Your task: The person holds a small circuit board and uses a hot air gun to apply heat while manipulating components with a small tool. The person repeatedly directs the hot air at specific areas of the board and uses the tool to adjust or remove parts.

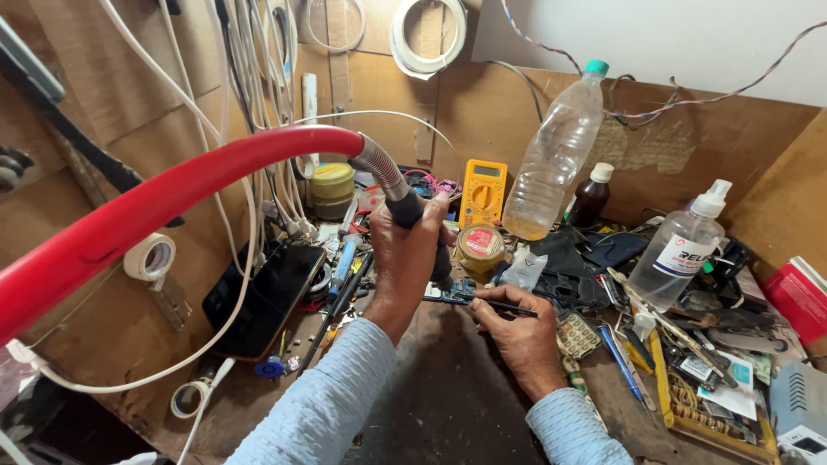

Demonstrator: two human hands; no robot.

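At bench centre, left hand grips a hot-air nozzle aimed at a small circuit board; right hand pinches tweezers at the board's edge. Heating appears under way; no part visibly lifted yet. Yellow multimeter stands behind.

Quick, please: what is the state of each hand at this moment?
Left hand: closed around the black handle of the red-hosed hot-air tool.
Right hand: closed, pinching thin dark tweezers at the small blue circuit board.
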